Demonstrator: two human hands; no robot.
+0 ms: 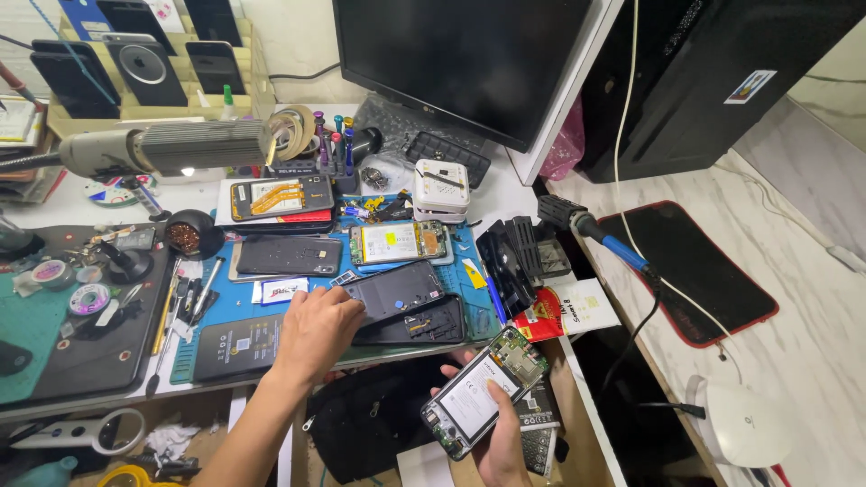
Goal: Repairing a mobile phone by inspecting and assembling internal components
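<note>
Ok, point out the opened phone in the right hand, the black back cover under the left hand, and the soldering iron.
opened phone (pixel 476 395), head view, on its white battery
black back cover (pixel 401 290), head view, middle of the panel
soldering iron (pixel 622 252), head view, on the blue grip

**What the frame is keeping out of sight**

The right hand (pixel 502 444) is running off the bottom edge, its wrist cut away. The left hand (pixel 317 326) is covering one end of the dark back cover (pixel 397 290). The monitor (pixel 469 54) is losing its top to the frame (likewise the phone rack (pixel 135 54)). Parts on the opened phone (pixel 483 390) are showing too small to tell.
</note>
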